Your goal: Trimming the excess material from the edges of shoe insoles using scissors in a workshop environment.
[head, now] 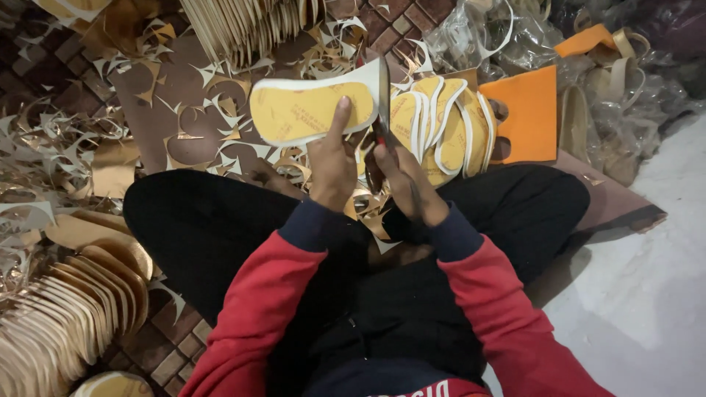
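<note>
Head view, looking straight down: the person sits cross-legged on the floor [647, 294], red sleeves reaching forward over black trousers. The left hand [331, 165] grips a yellow shoe insole [312, 110] with a white border, thumb pressed flat on its yellow face and the fingers curled beneath, so the sole is pinched firmly just above centre frame. The right hand [401, 184] is closed around a pair of scissors [384, 103], whose blade stands up along the insole's right-hand end, right at the white edge.

To trim well here, I'd judge the blade should hug the line where yellow meets white, with the left hand turning the insole into the cut rather than the scissors chasing the curve. That thumb sits close to the blade, so it wants to stay back from the edge.

Just right of the hands, a stack of finished yellow insoles [441, 132] lies fanned out, touching an orange sheet [526, 114]. Gold offcuts [184, 125] litter the brown board in the upper left. Fanned stacks of golden soles [66, 309] crowd the lower left of the frame, and clear plastic bags [515, 33] fill the upper right. Room is tight ahead and to the left; the only open ground is the pale floor at lower right.
</note>
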